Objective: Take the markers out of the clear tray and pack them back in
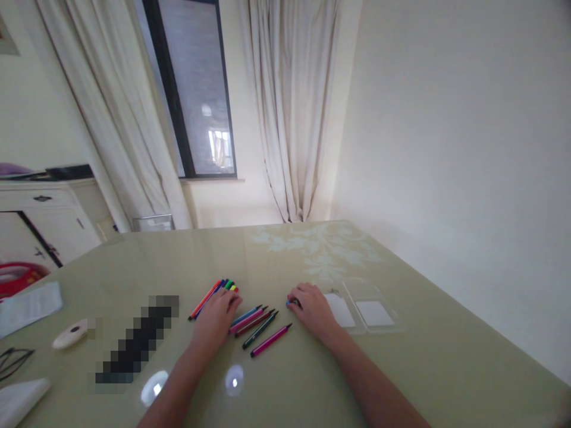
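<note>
My left hand (pixel 217 314) is curled over a bundle of coloured felt-tip pens (pixel 206 299), whose orange, blue, green, yellow and red ends show beyond the fingers. Partly under its thumb lie a blue and a pink uncapped pen (pixel 250 319). Between my hands more uncapped pens rest side by side, a dark green pen (pixel 260 330) among them, with a magenta pen (pixel 271 340) nearest me. The fingers of my right hand (pixel 311 306) are bent down around small blue and red pieces that look like pen caps (pixel 292 302), mostly hidden.
Right of my right hand lies an open clear plastic case (pixel 391 306) with white inserts. On the left are a blurred dark object (pixel 140 342), a white oval device (pixel 70 334), glasses (pixel 15 361) and a pale packet (pixel 31 308). A wall borders the table's (pixel 446 356) right edge.
</note>
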A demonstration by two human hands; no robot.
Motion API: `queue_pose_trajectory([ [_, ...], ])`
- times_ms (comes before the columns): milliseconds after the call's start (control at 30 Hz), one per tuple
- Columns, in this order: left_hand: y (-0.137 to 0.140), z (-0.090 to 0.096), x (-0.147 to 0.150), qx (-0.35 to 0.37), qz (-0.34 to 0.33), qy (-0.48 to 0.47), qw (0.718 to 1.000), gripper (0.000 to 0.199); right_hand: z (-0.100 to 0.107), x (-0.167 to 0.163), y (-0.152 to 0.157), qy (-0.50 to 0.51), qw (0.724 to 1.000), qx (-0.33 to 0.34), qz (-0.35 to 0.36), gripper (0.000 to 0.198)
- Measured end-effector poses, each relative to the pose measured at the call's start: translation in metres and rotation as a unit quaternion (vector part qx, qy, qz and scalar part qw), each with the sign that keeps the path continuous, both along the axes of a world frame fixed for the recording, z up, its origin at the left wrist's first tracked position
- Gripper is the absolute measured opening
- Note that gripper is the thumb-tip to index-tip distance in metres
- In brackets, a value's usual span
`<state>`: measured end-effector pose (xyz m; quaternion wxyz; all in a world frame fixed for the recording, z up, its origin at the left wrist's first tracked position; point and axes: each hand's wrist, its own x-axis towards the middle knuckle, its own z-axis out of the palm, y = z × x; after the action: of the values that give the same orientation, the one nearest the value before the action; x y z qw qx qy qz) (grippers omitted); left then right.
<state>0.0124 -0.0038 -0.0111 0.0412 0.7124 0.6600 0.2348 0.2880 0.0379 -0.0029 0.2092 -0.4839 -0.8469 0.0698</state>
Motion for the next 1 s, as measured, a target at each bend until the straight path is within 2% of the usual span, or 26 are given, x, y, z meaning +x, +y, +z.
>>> queue_pose_trajectory([
  [100,0.000,0.000,-0.012,0.009,0.103,0.074,0.992,0.024,0.000,0.000,0.000,0.002,1.000,0.009,-0.009,0.007],
  [200,-0.002,-0.002,-0.016,-0.016,0.111,0.113,0.987,0.021,0.001,-0.001,-0.002,0.010,1.000,0.018,-0.009,0.008],
  [300,-0.002,-0.001,-0.011,-0.016,0.077,0.111,0.991,0.021,0.004,-0.005,-0.008,0.029,0.999,0.018,0.007,0.014],
  [400,0.000,0.003,0.001,0.029,0.011,0.089,0.996,0.019,0.007,-0.011,-0.015,0.060,0.997,0.019,0.044,0.037],
  [467,0.000,0.005,0.013,0.033,-0.045,0.042,0.998,0.019,0.008,-0.015,-0.019,0.077,0.994,0.020,0.074,0.048],
  [567,-0.005,0.005,0.034,0.014,-0.116,-0.026,0.993,0.022,0.009,-0.020,-0.022,0.070,0.992,0.003,0.104,0.036],
  [633,-0.010,0.005,0.045,0.015,-0.148,-0.037,0.988,0.024,0.008,-0.022,-0.023,0.059,0.992,-0.009,0.114,0.029],
  [733,-0.014,0.007,0.050,0.007,-0.168,-0.023,0.985,0.030,0.008,-0.019,-0.019,0.064,0.988,-0.004,0.140,0.026],
  [800,-0.013,0.008,0.042,-0.008,-0.157,-0.022,0.987,0.033,0.009,-0.011,-0.013,0.086,0.985,0.002,0.149,0.028],
  [867,-0.009,0.008,0.027,-0.015,-0.127,-0.038,0.991,0.034,0.012,0.005,-0.004,0.135,0.983,0.010,0.120,0.032],
  [933,-0.003,0.005,0.008,-0.001,-0.087,-0.063,0.994,0.036,0.015,0.024,0.005,0.206,0.977,0.035,0.053,0.030],
  [1000,0.002,0.002,-0.007,0.020,-0.059,-0.062,0.996,0.037,0.017,0.040,0.012,0.224,0.973,0.057,-0.001,0.027],
])
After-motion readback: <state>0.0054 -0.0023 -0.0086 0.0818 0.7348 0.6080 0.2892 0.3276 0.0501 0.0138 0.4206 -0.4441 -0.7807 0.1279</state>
